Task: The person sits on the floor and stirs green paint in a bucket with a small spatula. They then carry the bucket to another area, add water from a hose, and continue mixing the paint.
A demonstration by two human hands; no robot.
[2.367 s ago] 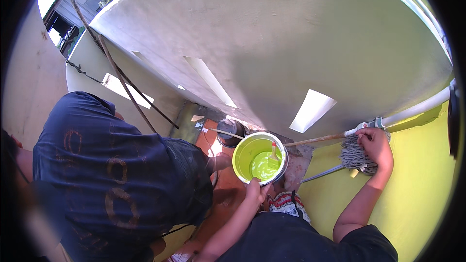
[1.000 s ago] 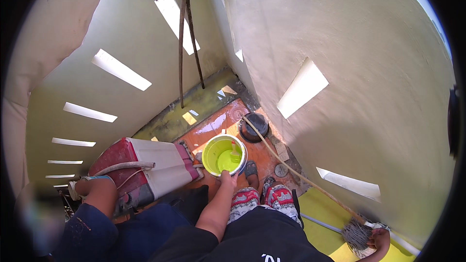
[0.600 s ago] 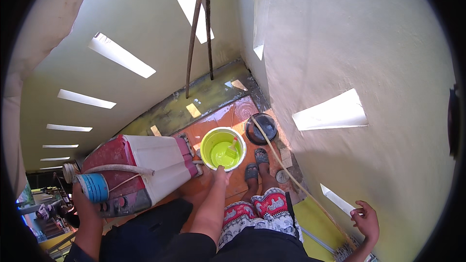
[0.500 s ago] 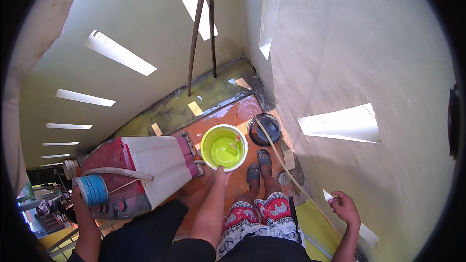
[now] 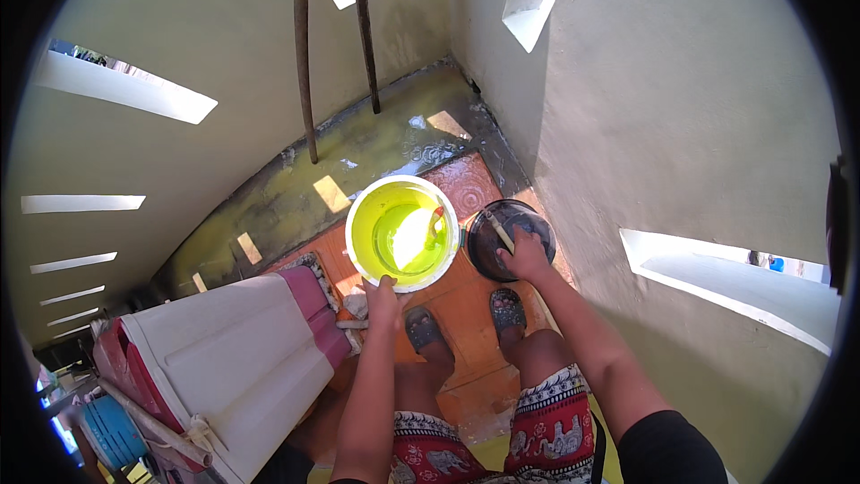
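My left hand grips the near rim of a white bucket with yellow-green paint inside. Bright glare covers part of the paint, and a paintbrush with a reddish handle leans against the bucket's inner right side. Over the black tub to its right, my right hand closes round the upper end of a pale wooden pole. My forearm hides much of the pole's length. Whether the white bucket rests on the floor, I cannot tell.
Two dark poles lean by the slotted wall. A white and maroon plastic container lies at the left, with a blue can beside it. Wet, paint-stained concrete borders orange tiles. Another wall rises at the right.
My right hand has come in from the far right and taken hold of the pole over the black tub. My left hand stays on the white bucket. The view has shifted.
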